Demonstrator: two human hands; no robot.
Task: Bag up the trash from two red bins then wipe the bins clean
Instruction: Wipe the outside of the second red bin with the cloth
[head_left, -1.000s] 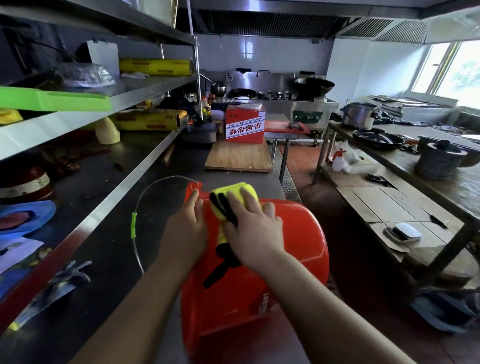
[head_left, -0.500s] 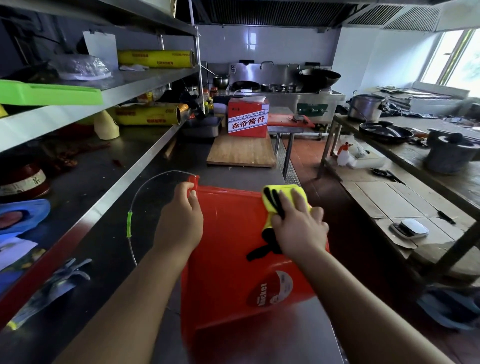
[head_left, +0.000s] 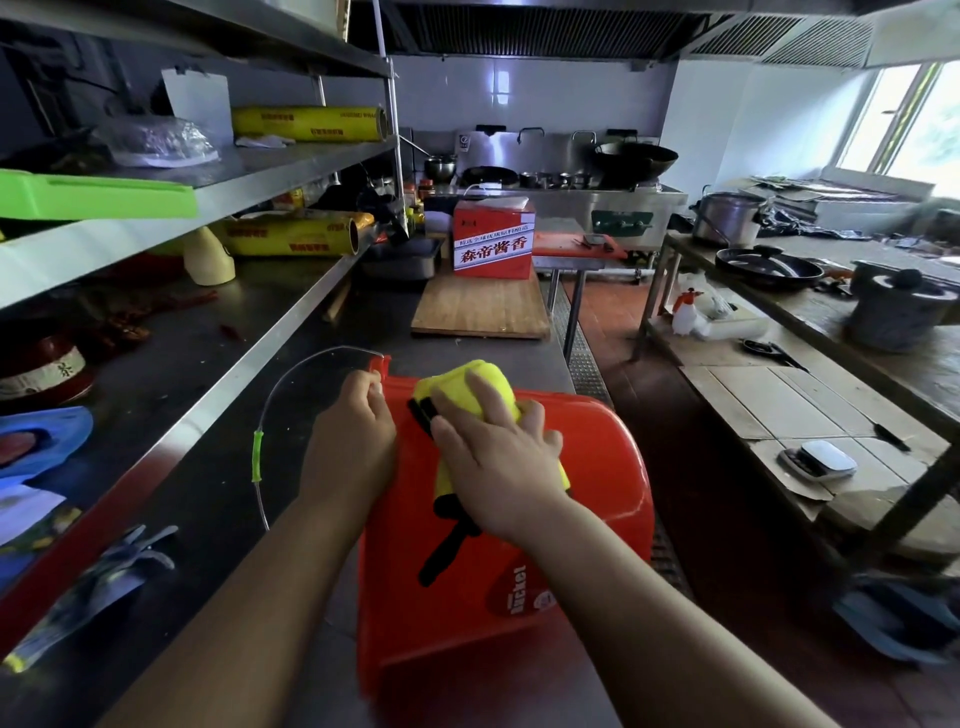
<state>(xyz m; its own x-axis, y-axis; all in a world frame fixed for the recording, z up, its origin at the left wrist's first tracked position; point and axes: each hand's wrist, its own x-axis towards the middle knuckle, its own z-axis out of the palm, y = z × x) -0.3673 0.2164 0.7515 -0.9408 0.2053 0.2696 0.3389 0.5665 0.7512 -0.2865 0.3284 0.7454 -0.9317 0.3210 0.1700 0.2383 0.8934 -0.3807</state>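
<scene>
Red bin (head_left: 571, 519) lies on its side at the worktop's (head_left: 218, 499) right edge, wire handle (head_left: 257, 457) splayed left. Yellow cloth (head_left: 467, 382), black-trimmed, sits on its upturned wall near the rim.

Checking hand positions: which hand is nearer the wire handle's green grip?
Left. Left hand holds the bin rim beside the green grip; right hand presses the cloth farther right.

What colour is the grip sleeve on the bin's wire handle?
Green: the red bin's handle grip shows best in the head view.
</scene>
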